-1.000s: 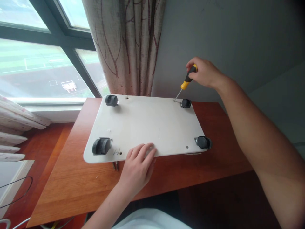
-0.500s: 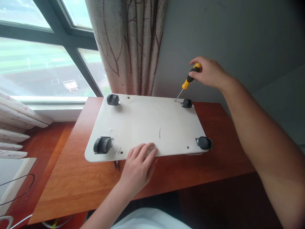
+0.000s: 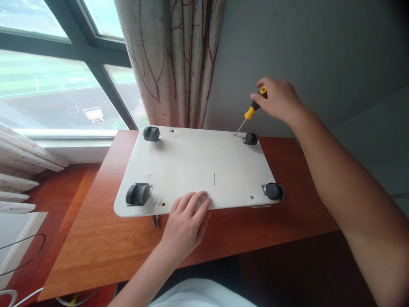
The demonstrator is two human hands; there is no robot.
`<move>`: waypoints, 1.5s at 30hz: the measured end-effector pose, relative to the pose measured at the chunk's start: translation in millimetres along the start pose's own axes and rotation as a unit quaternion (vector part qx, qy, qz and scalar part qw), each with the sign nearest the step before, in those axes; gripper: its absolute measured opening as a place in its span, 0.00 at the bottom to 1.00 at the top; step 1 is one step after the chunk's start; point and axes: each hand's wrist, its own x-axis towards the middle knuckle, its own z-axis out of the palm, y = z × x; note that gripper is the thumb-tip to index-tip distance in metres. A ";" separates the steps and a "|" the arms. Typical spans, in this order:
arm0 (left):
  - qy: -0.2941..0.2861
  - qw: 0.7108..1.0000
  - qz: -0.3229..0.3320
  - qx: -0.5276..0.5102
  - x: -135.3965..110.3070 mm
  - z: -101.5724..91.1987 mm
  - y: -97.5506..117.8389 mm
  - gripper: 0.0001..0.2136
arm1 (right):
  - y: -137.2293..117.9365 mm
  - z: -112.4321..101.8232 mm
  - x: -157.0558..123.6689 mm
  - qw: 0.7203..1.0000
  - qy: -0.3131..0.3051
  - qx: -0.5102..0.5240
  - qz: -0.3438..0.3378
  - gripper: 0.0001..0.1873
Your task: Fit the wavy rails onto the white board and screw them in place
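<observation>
A white board (image 3: 191,166) lies on the table with a black caster at each corner, wheels up. My right hand (image 3: 276,99) is closed around the handle of a yellow and black screwdriver (image 3: 250,111). The tilted shaft meets the board's far edge, beside the far right caster (image 3: 251,139); the tip sits at a hole or screw there. My left hand (image 3: 188,219) rests on the near edge of the board, fingers laid out over its top. Two screws (image 3: 156,221) lie on the table by the near left caster (image 3: 138,194).
The brown wooden table (image 3: 96,238) extends past the board on all sides. Behind it hangs a patterned curtain (image 3: 179,64) next to a grey wall (image 3: 281,38). A window is at the left. Cables (image 3: 28,296) run on the floor at lower left.
My right hand has turned a little and shifted its fingers on the screwdriver handle. The screwdriver tip, the board and my left hand stay in place.
</observation>
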 end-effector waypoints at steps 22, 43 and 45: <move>0.002 1.000 -0.001 0.004 -1.4 1.6 -0.5 0.14 | 2.8 -2.3 4.8 0.998 -0.038 0.032 -0.028 0.12; -0.003 1.000 -0.001 0.001 -1.4 1.3 -0.6 0.15 | 2.3 -3.4 2.4 0.999 -0.036 0.030 0.014 0.19; -0.002 1.000 -0.002 0.002 -1.7 1.1 -0.4 0.15 | 0.9 -2.4 2.9 1.000 -0.018 -0.005 0.017 0.23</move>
